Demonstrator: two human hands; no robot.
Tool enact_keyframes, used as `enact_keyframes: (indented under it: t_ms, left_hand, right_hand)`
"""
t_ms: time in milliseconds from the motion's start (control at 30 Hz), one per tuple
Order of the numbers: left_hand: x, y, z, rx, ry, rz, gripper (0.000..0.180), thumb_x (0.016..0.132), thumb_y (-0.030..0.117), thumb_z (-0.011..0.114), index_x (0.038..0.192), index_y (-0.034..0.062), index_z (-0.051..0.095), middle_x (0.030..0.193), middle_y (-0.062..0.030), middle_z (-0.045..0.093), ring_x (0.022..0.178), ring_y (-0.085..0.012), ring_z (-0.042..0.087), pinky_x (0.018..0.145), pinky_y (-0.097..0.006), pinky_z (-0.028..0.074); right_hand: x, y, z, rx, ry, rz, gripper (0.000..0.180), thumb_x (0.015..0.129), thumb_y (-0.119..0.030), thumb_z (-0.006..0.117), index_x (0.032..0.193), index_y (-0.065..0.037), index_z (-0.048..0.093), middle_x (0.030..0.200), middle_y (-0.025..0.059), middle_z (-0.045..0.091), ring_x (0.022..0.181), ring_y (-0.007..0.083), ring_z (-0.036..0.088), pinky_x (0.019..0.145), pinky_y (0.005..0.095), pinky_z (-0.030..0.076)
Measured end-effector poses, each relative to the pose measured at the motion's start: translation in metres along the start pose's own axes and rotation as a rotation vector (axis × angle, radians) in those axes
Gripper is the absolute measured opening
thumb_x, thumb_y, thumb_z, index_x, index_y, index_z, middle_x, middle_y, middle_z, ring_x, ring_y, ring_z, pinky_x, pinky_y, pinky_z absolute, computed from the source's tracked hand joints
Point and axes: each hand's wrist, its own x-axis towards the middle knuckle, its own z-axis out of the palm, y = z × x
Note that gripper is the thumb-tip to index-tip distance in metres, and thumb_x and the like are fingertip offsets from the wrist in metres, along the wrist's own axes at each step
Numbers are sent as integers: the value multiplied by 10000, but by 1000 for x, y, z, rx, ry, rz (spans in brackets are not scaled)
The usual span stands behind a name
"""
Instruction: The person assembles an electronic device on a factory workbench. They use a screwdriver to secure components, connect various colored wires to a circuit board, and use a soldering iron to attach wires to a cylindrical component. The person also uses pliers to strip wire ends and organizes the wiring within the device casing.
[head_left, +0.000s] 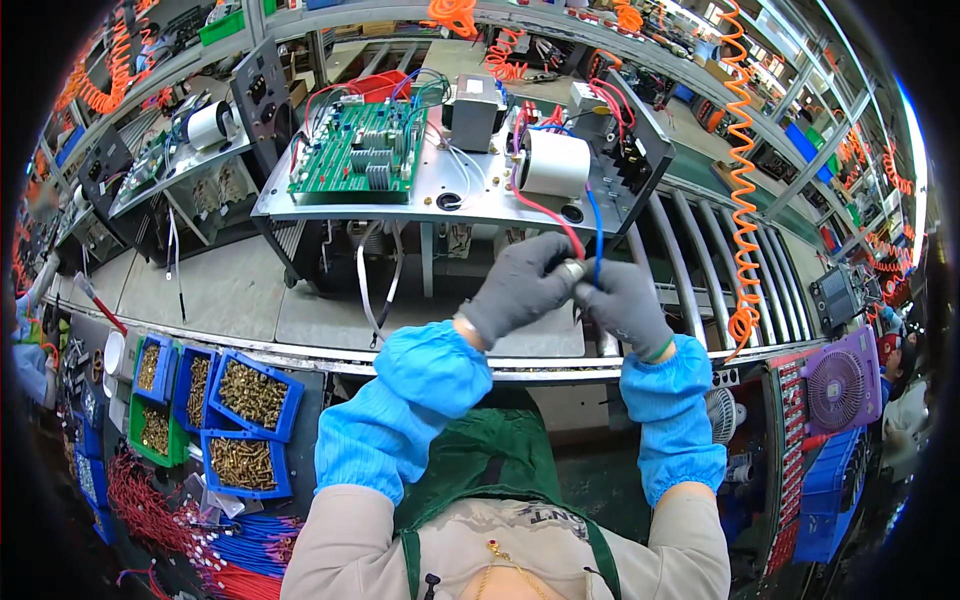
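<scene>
In front of the machine's metal base plate [400, 205], my gloved left hand [522, 288] is closed on the lower end of a thick red cable [548, 212]. A small metallic piece shows at its fingertips. My gloved right hand [630, 308] is closed just beside it, where a blue cable [599, 230] runs down into its fingers. The fingertips nearly touch, and the cable ends are mostly hidden. Both cables come from near a white cylinder [555, 163] on the plate. A green circuit board [355, 150] and a grey transformer-like block [474, 112] sit to its left.
Blue bins [250, 395] and a green bin [155, 432] of brass fasteners stand at the left. Red wires [150, 505] and blue wires [245, 545] lie below them. Conveyor rollers [700, 270] run at the right, under an orange coiled hose [742, 200]. A purple fan [840, 385] stands right.
</scene>
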Motion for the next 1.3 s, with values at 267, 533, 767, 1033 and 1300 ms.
enact_keyframes:
  t_ms: [267, 533, 767, 1033, 1300]
  left_hand:
    - [21, -56, -7, 54, 198, -265, 267, 867, 221, 541, 971, -8, 631, 725, -87, 616, 628, -152, 547, 612, -294, 444]
    - [52, -98, 2, -43, 263, -188, 316, 872, 294, 579, 876, -11, 662, 704, -106, 624, 638, -171, 552, 621, -340, 442]
    - [46, -96, -7, 314, 197, -276, 329, 887, 318, 583, 904, 3, 676, 787, -84, 664, 683, -149, 598, 624, -298, 460]
    - [23, -71, -15, 559, -95, -396, 353, 836, 334, 595, 931, 2, 668, 833, -165, 661, 749, -281, 624, 726, -368, 467]
    - [55, -92, -23, 591, -6, -15, 190, 898, 78, 475, 990, 4, 624, 801, -112, 656, 718, -225, 649, 629, -321, 520]
  right_hand:
    - [81, -17, -34, -307, 426, -131, 222, 888, -236, 581, 921, -20, 621, 684, 119, 635, 644, 230, 647, 583, 349, 500]
    - [74, 6, -5, -745, 284, -234, 175, 814, -162, 641, 930, -34, 615, 770, 176, 624, 733, 343, 621, 668, 406, 505]
    - [50, -34, -30, 307, 293, -22, 251, 807, -31, 648, 1036, 19, 558, 814, 44, 634, 705, 157, 626, 639, 302, 521]
    - [73, -20, -15, -689, 301, -248, 165, 781, -154, 674, 844, -45, 567, 794, 166, 622, 780, 369, 615, 661, 429, 501]
    - [77, 0, 9, -653, 443, -163, 180, 775, -195, 696, 871, -52, 644, 769, 178, 633, 706, 340, 629, 621, 400, 496]
